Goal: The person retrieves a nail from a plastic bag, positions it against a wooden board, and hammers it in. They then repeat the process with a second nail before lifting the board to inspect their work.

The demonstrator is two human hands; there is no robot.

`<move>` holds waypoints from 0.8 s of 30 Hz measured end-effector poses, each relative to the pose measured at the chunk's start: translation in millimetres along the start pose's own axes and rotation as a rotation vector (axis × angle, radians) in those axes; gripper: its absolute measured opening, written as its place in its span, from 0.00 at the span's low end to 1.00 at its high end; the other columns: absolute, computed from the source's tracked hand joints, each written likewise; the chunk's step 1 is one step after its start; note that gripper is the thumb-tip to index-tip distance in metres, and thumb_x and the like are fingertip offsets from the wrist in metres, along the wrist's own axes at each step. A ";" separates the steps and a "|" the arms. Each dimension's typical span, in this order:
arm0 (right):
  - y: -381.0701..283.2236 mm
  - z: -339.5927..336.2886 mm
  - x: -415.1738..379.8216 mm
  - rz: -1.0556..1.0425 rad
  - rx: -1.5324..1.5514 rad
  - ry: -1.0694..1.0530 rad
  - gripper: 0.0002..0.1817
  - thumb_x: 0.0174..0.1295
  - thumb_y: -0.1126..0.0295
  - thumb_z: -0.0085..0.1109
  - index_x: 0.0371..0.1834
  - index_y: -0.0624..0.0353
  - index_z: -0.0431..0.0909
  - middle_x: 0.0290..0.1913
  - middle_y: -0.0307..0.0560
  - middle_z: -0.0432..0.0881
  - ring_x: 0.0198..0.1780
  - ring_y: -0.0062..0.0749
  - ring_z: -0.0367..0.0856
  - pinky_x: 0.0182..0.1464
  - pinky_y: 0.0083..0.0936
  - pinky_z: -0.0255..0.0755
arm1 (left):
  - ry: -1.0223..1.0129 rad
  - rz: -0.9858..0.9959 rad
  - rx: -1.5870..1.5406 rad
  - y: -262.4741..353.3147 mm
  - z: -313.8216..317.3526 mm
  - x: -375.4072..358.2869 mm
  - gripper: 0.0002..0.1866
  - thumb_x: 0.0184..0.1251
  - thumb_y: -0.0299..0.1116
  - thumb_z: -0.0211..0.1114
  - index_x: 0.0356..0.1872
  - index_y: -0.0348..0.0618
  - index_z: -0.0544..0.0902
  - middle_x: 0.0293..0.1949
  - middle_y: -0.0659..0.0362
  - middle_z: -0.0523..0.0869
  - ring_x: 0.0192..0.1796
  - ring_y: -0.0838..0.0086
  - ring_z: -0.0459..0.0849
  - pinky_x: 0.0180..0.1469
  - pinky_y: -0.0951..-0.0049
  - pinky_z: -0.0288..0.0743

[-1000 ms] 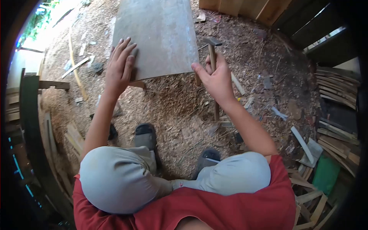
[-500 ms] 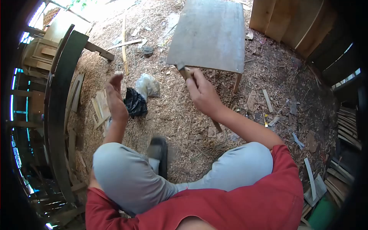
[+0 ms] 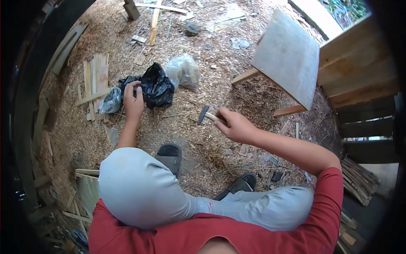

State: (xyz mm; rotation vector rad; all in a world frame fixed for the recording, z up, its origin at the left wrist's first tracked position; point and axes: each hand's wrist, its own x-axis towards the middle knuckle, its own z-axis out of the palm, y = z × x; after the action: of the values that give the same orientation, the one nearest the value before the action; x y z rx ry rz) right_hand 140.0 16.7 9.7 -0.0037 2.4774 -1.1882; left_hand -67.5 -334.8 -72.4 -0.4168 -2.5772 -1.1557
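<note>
My right hand (image 3: 237,125) is closed around the wooden handle of a small hammer (image 3: 203,115). Its dark metal head points left, over the ground between my feet and the tilted board. My left hand (image 3: 134,99) reaches forward with bent fingers, a gap showing between thumb and fingertips. Those fingertips overlap the side of a crumpled black plastic bag (image 3: 158,89). Against that bag leans a clear plastic bag (image 3: 182,72) with pale contents. Left of my wrist lies another small clear plastic bag (image 3: 111,100).
A smooth board on wooden legs (image 3: 289,55) stands at the upper right, beside a plank wall (image 3: 359,63). Wood strips (image 3: 96,80) lie on shaving-covered ground at the left. Sticks are stacked (image 3: 357,180) at the right. My sandalled foot (image 3: 170,156) is below the bags.
My view has swung right and down, putting the board farther right. My left hand has gone from raised beside the black bag to its side. The hammer has come away from the board's edge.
</note>
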 end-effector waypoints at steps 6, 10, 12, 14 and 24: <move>2.5 69.6 98.4 -0.136 -0.118 -0.028 0.13 0.77 0.64 0.63 0.52 0.64 0.78 0.42 0.63 0.86 0.44 0.62 0.86 0.50 0.52 0.79 | -0.260 0.156 0.056 -44.2 -3.6 -11.9 0.19 0.70 0.31 0.72 0.61 0.41 0.86 0.66 0.47 0.85 0.71 0.47 0.82 0.76 0.52 0.73; -35.3 90.7 174.6 -0.458 -0.292 0.302 0.07 0.71 0.69 0.66 0.45 0.59 0.82 0.46 0.55 0.85 0.49 0.57 0.85 0.54 0.48 0.78 | -0.422 0.137 0.076 -47.9 13.0 -31.8 0.24 0.65 0.31 0.73 0.63 0.42 0.86 0.72 0.44 0.80 0.75 0.44 0.77 0.79 0.48 0.70; -56.8 91.8 217.4 -0.594 -0.225 0.427 0.07 0.67 0.69 0.70 0.42 0.58 0.83 0.49 0.51 0.85 0.52 0.53 0.85 0.55 0.46 0.77 | -0.463 0.149 0.078 -54.2 16.9 -38.2 0.25 0.64 0.30 0.72 0.64 0.43 0.86 0.73 0.42 0.79 0.76 0.42 0.76 0.80 0.47 0.69; -65.7 92.1 256.6 -0.630 -0.224 0.398 0.08 0.67 0.69 0.71 0.44 0.58 0.85 0.51 0.50 0.87 0.54 0.53 0.86 0.57 0.45 0.77 | -0.419 0.284 0.102 -63.3 24.2 -37.7 0.24 0.65 0.31 0.70 0.64 0.43 0.86 0.75 0.39 0.76 0.77 0.39 0.74 0.82 0.44 0.66; -11.7 125.1 310.6 -0.454 -0.278 0.385 0.12 0.60 0.66 0.76 0.46 0.53 0.89 0.55 0.45 0.89 0.60 0.45 0.87 0.65 0.44 0.76 | -0.375 0.131 -0.001 -82.2 25.5 -30.1 0.18 0.80 0.35 0.53 0.58 0.35 0.85 0.73 0.37 0.78 0.74 0.38 0.77 0.82 0.42 0.64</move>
State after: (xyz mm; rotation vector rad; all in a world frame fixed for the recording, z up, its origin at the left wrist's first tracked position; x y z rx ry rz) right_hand -105.3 -136.8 -159.3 -0.4796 3.0779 -1.0734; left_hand -74.1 -372.2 -155.3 -0.8623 -2.8062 -1.1212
